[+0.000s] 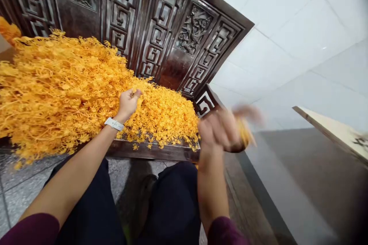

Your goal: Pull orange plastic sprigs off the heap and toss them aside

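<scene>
The yellow sprigs look light and snap easily, so hold the stems; left hand pinches some, right hand too blurred to tell

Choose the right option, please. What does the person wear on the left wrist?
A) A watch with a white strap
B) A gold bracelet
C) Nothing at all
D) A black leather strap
A. The white strap of a watch circles the wrist just behind the left hand, which rests in the heap of orange dried sprigs.
</scene>
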The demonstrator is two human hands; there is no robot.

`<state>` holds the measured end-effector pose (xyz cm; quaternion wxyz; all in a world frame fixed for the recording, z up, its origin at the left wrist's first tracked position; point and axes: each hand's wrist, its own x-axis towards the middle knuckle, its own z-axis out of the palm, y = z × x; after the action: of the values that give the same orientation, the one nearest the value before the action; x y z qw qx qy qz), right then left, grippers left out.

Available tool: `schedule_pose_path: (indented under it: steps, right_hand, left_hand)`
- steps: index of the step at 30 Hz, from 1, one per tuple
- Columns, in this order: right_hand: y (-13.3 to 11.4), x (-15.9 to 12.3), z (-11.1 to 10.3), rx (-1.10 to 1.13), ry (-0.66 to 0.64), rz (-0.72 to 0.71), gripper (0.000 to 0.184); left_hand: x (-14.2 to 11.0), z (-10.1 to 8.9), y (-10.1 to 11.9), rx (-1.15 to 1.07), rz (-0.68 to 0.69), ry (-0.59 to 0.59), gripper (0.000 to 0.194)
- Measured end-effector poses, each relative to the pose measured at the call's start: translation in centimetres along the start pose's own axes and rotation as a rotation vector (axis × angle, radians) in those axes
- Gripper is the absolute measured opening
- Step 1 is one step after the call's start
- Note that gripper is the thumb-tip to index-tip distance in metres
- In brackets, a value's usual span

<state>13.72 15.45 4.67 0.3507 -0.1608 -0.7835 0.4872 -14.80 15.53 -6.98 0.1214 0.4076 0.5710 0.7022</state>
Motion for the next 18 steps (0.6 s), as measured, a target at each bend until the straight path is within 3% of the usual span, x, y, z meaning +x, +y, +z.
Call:
schedule_pose_path:
  steps: [2, 3, 7, 10, 12, 14, 16, 18]
  right_hand:
    - [2.8, 3.2, -0.3, 0.231, 0.317, 0.288, 0.036]
    - [4.2, 4.2, -0.2, 0.295, 0.394, 0.344, 0.035]
    - [8.3, 5.1, 0.7, 0.501, 0.611, 0.428, 0.026]
    - [8.7, 4.3, 0.8, 0.609, 0.658, 0.400, 0.009]
    - [7.8, 3.4, 0.2, 0.633, 0.544, 0.341, 0.011]
    - [6.1, 2.0, -1.0, 0.548, 0.310, 0.224, 0.016]
    - [4.1, 0.3, -2.5, 0.373, -0.010, 0.068, 0.012]
    - [2.6, -1.0, -4.1, 0.236, -0.428, -0.136, 0.013]
  left_hand:
    - [-0.2, 0.0, 0.1, -0.044, -0.049, 0.010, 0.050]
    - [-0.2, -0.1, 0.2, -0.057, -0.071, 0.012, 0.050]
    - [-0.5, -0.6, 0.5, -0.057, -0.118, -0.054, 0.049]
    - [-1.3, -0.3, 1.1, -0.038, -0.122, -0.115, 0.049]
    - [-1.8, 0.1, 1.4, -0.037, -0.106, -0.145, 0.049]
    - [-2.0, 0.4, 1.7, -0.041, -0.072, -0.188, 0.048]
    - [-2.1, 0.7, 1.9, -0.033, -0.032, -0.229, 0.046]
    - [-2.2, 0.8, 2.0, -0.018, -0.006, -0.247, 0.046]
